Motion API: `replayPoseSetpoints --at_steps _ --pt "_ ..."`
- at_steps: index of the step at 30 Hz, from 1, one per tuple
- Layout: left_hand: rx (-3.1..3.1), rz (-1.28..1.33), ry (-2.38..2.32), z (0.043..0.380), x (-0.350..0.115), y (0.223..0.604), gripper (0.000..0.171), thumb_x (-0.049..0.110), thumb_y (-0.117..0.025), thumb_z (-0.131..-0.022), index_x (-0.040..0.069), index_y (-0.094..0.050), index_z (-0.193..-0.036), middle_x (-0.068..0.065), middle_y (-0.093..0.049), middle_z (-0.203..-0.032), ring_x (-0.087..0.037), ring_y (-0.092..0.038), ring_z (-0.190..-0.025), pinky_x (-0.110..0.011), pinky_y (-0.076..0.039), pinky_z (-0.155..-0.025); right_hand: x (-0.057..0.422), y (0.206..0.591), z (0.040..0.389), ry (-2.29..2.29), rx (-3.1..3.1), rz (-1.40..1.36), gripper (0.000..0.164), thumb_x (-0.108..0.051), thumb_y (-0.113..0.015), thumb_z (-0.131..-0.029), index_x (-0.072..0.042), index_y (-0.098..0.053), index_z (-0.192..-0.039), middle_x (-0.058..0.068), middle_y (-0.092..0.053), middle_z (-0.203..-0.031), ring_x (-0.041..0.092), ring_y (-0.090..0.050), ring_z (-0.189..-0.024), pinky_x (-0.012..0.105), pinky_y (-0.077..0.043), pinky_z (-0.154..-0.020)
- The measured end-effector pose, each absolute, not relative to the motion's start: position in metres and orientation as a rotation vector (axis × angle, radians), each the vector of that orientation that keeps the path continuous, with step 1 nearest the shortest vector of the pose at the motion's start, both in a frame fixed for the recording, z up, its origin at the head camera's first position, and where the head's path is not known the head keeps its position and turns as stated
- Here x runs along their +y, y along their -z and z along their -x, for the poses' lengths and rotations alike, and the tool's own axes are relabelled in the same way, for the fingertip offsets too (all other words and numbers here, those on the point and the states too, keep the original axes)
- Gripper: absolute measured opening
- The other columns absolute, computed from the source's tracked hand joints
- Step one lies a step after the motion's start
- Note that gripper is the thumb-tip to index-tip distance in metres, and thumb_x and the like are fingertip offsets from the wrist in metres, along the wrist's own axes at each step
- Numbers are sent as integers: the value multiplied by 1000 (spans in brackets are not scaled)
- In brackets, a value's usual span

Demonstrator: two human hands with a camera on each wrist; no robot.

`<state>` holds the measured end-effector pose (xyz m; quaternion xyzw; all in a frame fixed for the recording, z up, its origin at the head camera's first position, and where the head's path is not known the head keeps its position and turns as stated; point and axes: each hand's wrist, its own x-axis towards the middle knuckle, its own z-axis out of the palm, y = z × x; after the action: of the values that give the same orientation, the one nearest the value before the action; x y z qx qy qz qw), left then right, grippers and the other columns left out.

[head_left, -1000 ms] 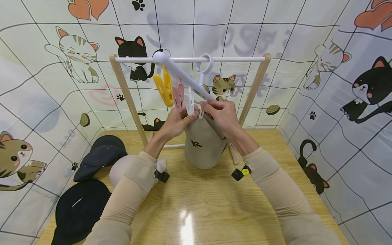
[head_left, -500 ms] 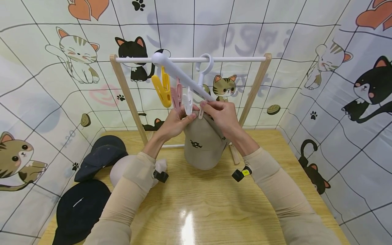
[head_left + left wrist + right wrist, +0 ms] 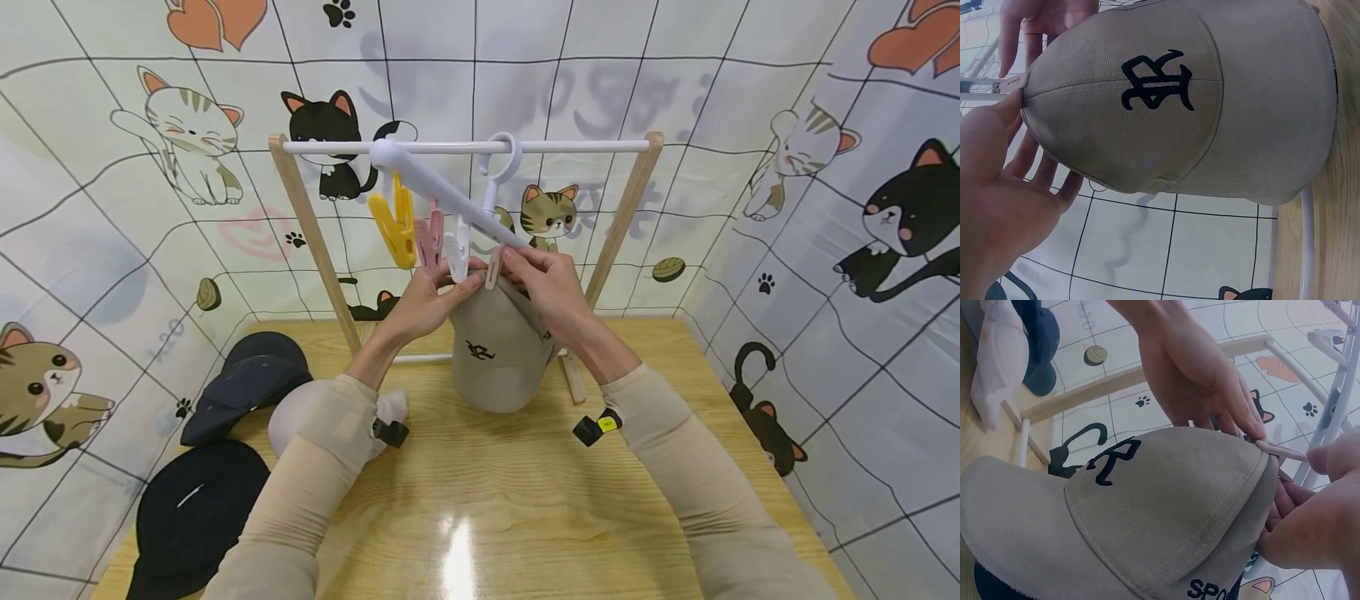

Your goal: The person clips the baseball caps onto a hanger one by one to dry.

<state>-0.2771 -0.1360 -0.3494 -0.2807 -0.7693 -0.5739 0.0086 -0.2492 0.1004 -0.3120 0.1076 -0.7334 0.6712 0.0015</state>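
Note:
A beige baseball cap (image 3: 498, 358) with a dark embroidered emblem hangs brim down below a white clip hanger (image 3: 450, 196). My left hand (image 3: 423, 307) pinches the top of its crown between thumb and fingers; in the left wrist view the left thumb (image 3: 1007, 109) lies right at the crown's tip. A pale pink clothespin (image 3: 492, 268) meets the crown there, its end overlapping the fabric. My right hand (image 3: 551, 287) is at this clothespin, the right thumb (image 3: 1325, 456) at its upper end and the curled fingers behind, partly hidden by the cap.
Yellow (image 3: 395, 225), pink (image 3: 429, 237) and white (image 3: 457, 250) clothespins hang along the hanger, left of the cap. The hanger hooks over a rack's white rail (image 3: 585, 146). Dark caps (image 3: 198, 517) and a pale cap (image 3: 300, 408) lie on the table's left side.
My right thumb has shifted slightly right, so more of the pale pink clothespin shows. The hanger's near end has swung slightly left and down. The left hand keeps its hold on the cap.

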Motion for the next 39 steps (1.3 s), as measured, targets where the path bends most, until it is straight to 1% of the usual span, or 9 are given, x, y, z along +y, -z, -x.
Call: replayPoseSetpoints --at_steps 5,8,11,14,20,26,30,34,39 --pt "-2395 881 1728 276 -136 351 35 22 -69 -115 9 -72 -147 -13 -66 -152 -29 -58 -148 -58 -52 -120 101 312 248 -2116 -2284 -362 43 -34 -63 -118 -6 -73 -149 0 -76 -122 11 -73 -109 31 -59 -106" --pt "-2418 872 1665 275 -136 352 38 26 -67 -116 13 -71 -151 -11 -67 -153 -28 -59 -147 -57 -52 -120 101 312 248 -2126 -2273 -367 42 -33 -63 -118 -5 -72 -148 -4 -76 -117 11 -74 -109 30 -59 -106" --pt "-2440 857 1614 274 -137 351 41 31 -66 -116 16 -69 -154 -9 -68 -156 -27 -59 -150 -57 -52 -122 100 311 248 -2138 -2263 -367 42 -32 -62 -118 -3 -72 -147 -5 -77 -115 11 -74 -109 31 -59 -106" --pt "-2456 855 1572 273 -138 350 42 33 -65 -117 18 -67 -156 -6 -68 -158 -27 -58 -154 -57 -50 -125 100 311 249 -2151 -2264 -361 42 -31 -62 -118 -4 -70 -149 -3 -77 -121 11 -74 -112 32 -59 -108" --pt "-2445 926 1478 270 -142 348 43 28 -65 -117 17 -66 -159 -6 -66 -163 -27 -53 -161 -58 -45 -130 101 311 249 -2150 -2290 -365 45 -31 -61 -119 -5 -66 -155 6 -71 -143 14 -71 -121 38 -55 -118" --pt "-2449 1037 1347 267 -144 345 49 23 -65 -116 14 -59 -164 -8 -62 -168 -28 -51 -163 -55 -42 -133 101 311 248 -2136 -2319 -406 48 -34 -60 -119 -7 -63 -159 11 -63 -160 21 -67 -139 45 -49 -129" --pt "-2460 1087 1292 265 -145 344 54 20 -66 -116 10 -54 -167 -11 -58 -171 -28 -48 -166 -53 -39 -136 102 313 248 -2137 -2328 -434 49 -34 -59 -119 -8 -60 -162 11 -61 -165 24 -63 -149 45 -45 -133" --pt "-2469 1117 1250 264 -146 344 58 19 -66 -115 8 -49 -170 -12 -54 -174 -29 -45 -167 -53 -37 -137 103 314 249 -2149 -2317 -449 50 -33 -58 -120 -7 -59 -162 12 -62 -165 25 -62 -151 46 -44 -133" --pt "-2487 1078 1220 259 -155 344 59 21 -65 -116 8 -48 -171 -13 -51 -176 -32 -41 -169 -58 -36 -137 101 313 250 -2157 -2319 -469 46 -30 -59 -120 -6 -61 -159 12 -61 -165 23 -58 -155 45 -43 -134"
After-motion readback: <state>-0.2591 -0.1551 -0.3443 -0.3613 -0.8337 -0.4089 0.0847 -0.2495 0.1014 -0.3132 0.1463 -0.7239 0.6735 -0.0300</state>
